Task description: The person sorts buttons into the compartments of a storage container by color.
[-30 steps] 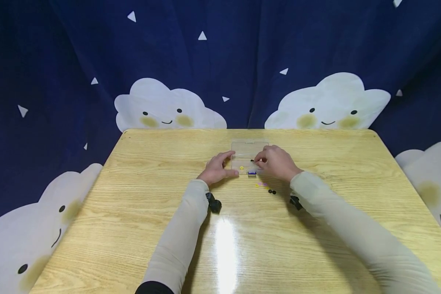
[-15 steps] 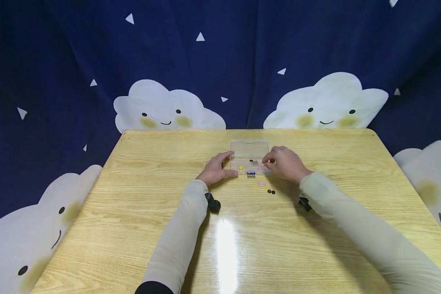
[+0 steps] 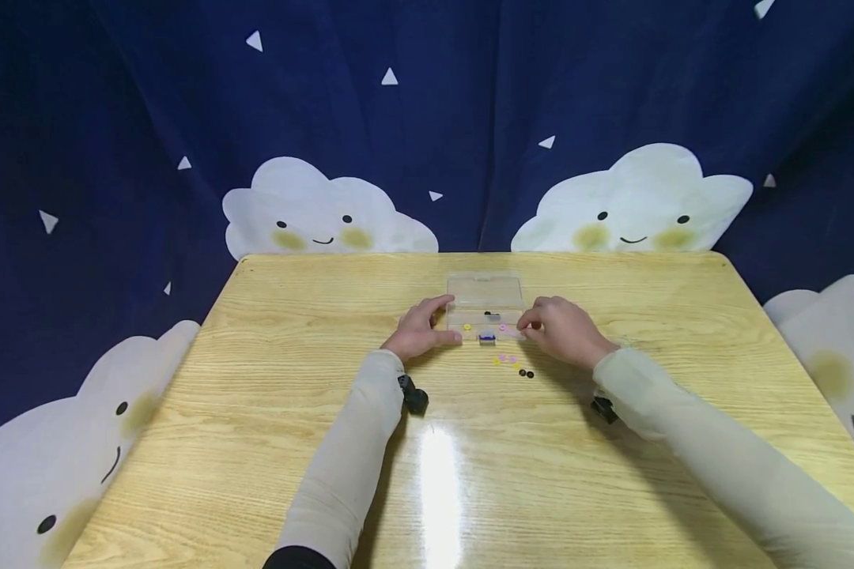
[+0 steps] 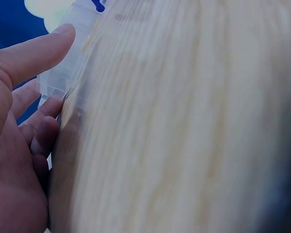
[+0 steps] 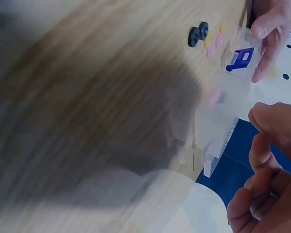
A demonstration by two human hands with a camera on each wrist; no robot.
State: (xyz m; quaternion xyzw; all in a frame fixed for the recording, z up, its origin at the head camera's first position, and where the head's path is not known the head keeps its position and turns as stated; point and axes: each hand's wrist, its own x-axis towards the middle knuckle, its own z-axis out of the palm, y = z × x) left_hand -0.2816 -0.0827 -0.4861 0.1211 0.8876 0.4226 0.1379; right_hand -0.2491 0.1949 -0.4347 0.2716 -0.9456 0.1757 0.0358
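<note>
A clear plastic box [image 3: 480,325] sits with its lid [image 3: 484,291] open behind it and a blue catch [image 3: 487,338] at its front. Inside it are a yellow button [image 3: 467,327], left, and a pink button [image 3: 502,327], right; small yellow, pink and black buttons [image 3: 527,374] lie before it.

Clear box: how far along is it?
Looks done: a yellow piece, a pink piece and a dark piece lie in the clear box. In hand: the left hand holds the box; the right hand is near its right end, nothing visible held. Likely remaining: two black pieces, two pink pieces, two yellow pieces on the table.
</note>
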